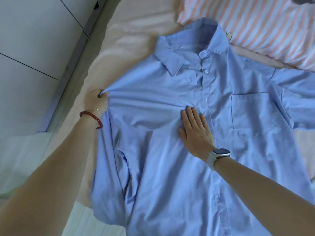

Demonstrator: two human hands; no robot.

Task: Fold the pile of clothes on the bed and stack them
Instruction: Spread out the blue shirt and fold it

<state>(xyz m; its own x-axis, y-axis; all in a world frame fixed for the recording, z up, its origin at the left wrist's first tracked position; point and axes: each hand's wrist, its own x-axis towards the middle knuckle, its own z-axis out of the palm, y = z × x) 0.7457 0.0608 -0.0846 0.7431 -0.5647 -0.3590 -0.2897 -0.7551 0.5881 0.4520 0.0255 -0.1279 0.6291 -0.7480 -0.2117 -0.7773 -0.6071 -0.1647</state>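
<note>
Buttoned blue shirt (196,150), front up, creased

The blue shirt (170,150) runs off the bottom and right edges, hem and one sleeve's end unseen.

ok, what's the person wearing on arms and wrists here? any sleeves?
No sleeves in view: both forearms are bare. The left wrist carries a dark red beaded bracelet and a thin gold chain bracelet. The right wrist has a smartwatch with a dark rounded-rectangle face and a pale grey band. No rings visible.
</note>
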